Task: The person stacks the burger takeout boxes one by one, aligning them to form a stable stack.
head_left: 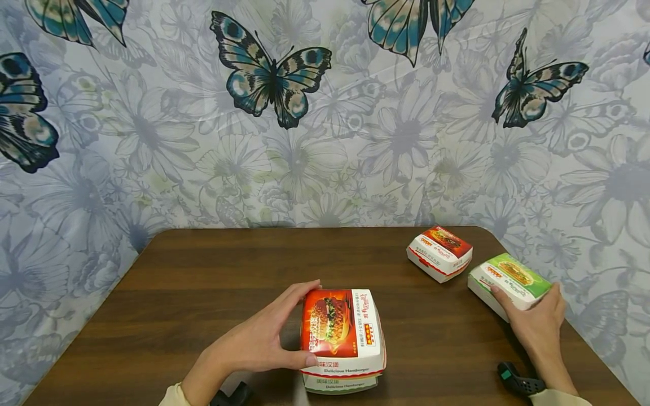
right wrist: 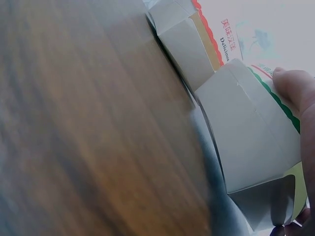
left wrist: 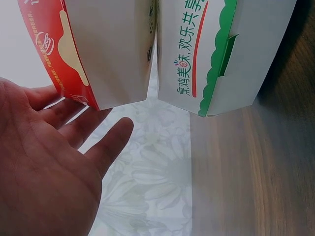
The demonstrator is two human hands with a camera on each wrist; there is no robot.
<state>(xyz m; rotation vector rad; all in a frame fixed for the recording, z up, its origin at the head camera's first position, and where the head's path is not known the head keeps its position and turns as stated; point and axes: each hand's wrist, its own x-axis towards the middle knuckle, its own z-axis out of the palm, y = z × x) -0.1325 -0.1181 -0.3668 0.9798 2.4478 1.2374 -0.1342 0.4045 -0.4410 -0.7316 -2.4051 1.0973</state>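
Note:
My left hand (head_left: pixel 288 328) grips a red burger box (head_left: pixel 339 324) from its left side, thumb at the front corner and fingers at the back. That box is stacked on a green-trimmed box (head_left: pixel 339 384). In the left wrist view the palm (left wrist: pixel 54 167) lies beside the red box (left wrist: pixel 103 49) and the green-trimmed box (left wrist: pixel 221 54). My right hand (head_left: pixel 534 317) holds a green burger box (head_left: pixel 509 281) near the table's right edge. In the right wrist view a fingertip (right wrist: pixel 294 87) presses on that green box (right wrist: pixel 246 142).
A second red burger box (head_left: pixel 439 252) lies at the back right of the brown wooden table (head_left: pixel 203 282), just left of the green one. A curtain with butterflies and flowers (head_left: pixel 325 113) hangs behind and beside the table. Black wrist straps (head_left: pixel 519 383) show at the bottom.

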